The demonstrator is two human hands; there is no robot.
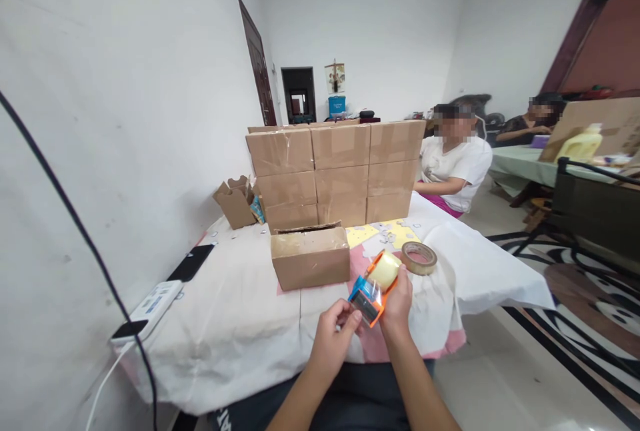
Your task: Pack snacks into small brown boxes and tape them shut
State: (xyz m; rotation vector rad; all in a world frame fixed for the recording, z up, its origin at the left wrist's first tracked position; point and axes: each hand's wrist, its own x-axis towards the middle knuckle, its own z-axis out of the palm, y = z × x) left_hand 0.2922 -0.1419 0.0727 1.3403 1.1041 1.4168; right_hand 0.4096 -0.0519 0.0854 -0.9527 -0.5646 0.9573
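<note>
My right hand (pixel 398 306) grips an orange and blue tape dispenser (pixel 373 288) loaded with a clear tape roll, held just above the near edge of the table. My left hand (pixel 333 336) pinches the loose tape end at the dispenser's mouth. Just beyond the hands a small cardboard box (pixel 310 256) lies on the white-covered table (pixel 235 324), its top taped over. A spare roll of brown tape (pixel 419 257) lies flat to the right of that box.
A wall of stacked sealed cartons (pixel 337 171) stands at the back of the table, with an open small box (pixel 235 201) to its left. A phone (pixel 191 262) and power strip (pixel 149 308) lie on the left. Two people sit at the right.
</note>
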